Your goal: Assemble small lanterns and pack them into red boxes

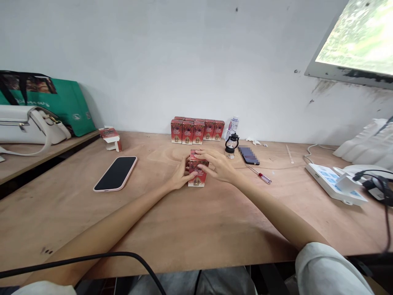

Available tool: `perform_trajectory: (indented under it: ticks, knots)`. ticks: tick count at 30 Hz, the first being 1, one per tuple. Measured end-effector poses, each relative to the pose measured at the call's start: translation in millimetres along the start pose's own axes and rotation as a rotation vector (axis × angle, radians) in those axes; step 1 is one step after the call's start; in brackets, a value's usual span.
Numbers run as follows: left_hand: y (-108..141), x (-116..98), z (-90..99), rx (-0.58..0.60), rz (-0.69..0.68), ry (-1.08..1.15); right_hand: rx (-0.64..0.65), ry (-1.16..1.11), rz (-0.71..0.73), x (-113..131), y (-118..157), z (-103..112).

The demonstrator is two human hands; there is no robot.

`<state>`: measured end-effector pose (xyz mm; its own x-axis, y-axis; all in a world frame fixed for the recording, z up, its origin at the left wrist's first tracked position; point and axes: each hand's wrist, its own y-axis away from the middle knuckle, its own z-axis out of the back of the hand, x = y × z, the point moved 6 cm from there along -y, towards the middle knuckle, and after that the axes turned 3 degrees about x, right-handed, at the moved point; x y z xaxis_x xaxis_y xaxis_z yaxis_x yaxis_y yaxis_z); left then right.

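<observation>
A small red printed box (197,174) stands upright on the wooden table in front of me. My left hand (180,174) grips its left side, with the thumb on the front face. My right hand (219,164) lies over the top and right edge of the same box, fingers bent across it and partly covering the lid. Behind it, against the wall, several matching red boxes (187,133) are lined up in rows. A small black lantern (231,143) stands to the right of those boxes.
A phone (116,174) lies at left, near an opened red-and-white box (110,138). Rightward are a clear bottle (232,128), a dark phone-like slab (248,155), a screwdriver (259,174) and a white power strip (334,184). A black cable (123,255) crosses the near edge.
</observation>
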<state>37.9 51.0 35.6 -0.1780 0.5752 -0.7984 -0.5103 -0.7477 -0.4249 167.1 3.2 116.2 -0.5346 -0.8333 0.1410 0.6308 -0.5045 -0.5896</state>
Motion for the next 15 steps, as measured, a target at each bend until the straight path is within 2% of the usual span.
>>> perform_trajectory:
  ticks: [3, 8, 12, 15]
  knots:
    - [0.2, -3.4, -0.4, 0.010, -0.048, -0.017, 0.035, 0.081, 0.000, 0.5, 1.9, -9.6]
    - [0.0, -2.7, -1.2, 0.024, -0.017, -0.055, -0.068, 0.122, -0.028, -0.9, 13.2, -25.1]
    - [-2.2, -3.6, -3.1, 0.082, -0.020, -0.166, -0.177, 0.066, -0.192, -5.3, 22.8, -30.4]
    - [-3.8, -2.3, -7.9, 0.168, -0.008, -0.379, -0.183, 0.090, -0.301, -18.7, 23.6, -29.5]
